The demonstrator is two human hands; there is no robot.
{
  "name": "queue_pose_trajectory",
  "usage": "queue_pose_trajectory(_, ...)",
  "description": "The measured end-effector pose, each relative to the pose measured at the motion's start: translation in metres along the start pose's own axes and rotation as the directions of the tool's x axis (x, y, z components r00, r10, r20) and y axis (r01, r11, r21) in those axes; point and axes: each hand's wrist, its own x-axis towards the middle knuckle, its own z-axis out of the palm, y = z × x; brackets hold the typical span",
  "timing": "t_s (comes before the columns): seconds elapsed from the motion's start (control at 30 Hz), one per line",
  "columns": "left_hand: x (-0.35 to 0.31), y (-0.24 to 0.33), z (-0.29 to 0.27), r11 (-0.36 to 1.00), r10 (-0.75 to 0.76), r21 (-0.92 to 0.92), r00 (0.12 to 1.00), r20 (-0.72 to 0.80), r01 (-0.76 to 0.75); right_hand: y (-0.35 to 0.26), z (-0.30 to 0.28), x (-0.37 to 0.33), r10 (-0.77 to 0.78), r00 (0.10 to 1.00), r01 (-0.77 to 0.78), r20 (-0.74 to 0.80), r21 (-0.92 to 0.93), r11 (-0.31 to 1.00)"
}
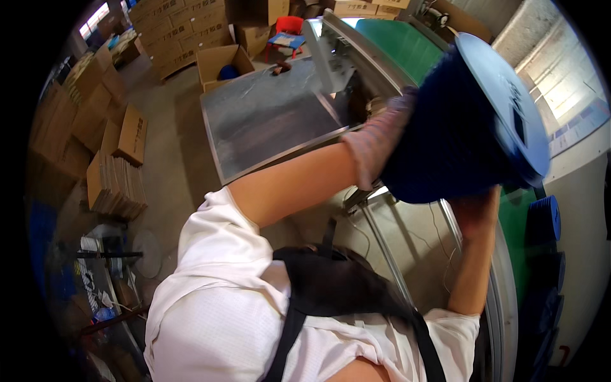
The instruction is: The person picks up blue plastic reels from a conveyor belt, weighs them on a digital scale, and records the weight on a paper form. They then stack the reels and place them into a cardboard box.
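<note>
Between my two hands is a thick stack of blue plastic discs (439, 127), tilted, with its pale round end face turned to the upper right. A slot and raised marks show on that face. My left hand (380, 137), in a greyish-pink knit glove, presses against the stack's left side; the fingertips are blurred and partly hidden. Lower down, my right hand (474, 207) grips the stack from the near underside, its fingers mostly hidden by the discs. The stack is held up over the edge of a green conveyor belt (398, 44).
More blue disc stacks (542, 219) line the belt's right side. A grey metal table (261, 118) stands left of the machine frame (328, 57). Behind it are an open carton (219, 63), a red chair (289, 25) and piled boxes (181, 28). Flattened cartons (118, 184) lean at left.
</note>
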Motion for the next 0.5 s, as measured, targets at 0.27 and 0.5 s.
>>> queue_pose_trajectory(0.27, -0.181, -0.017, 0.114, -0.408, 0.912, 0.899, 0.105, 0.396, 0.160, 0.214, 0.127, 0.117, 0.303, 0.927, -0.341, 0.220, 0.163, 0.926)
queue_pose_trajectory(0.5, -0.289, 0.072, 0.175, -0.569, 0.808, 0.806, -0.073, 0.585, 0.167, 0.362, 0.189, 0.233, 0.572, 0.762, -0.587, 0.304, -0.050, 0.808)
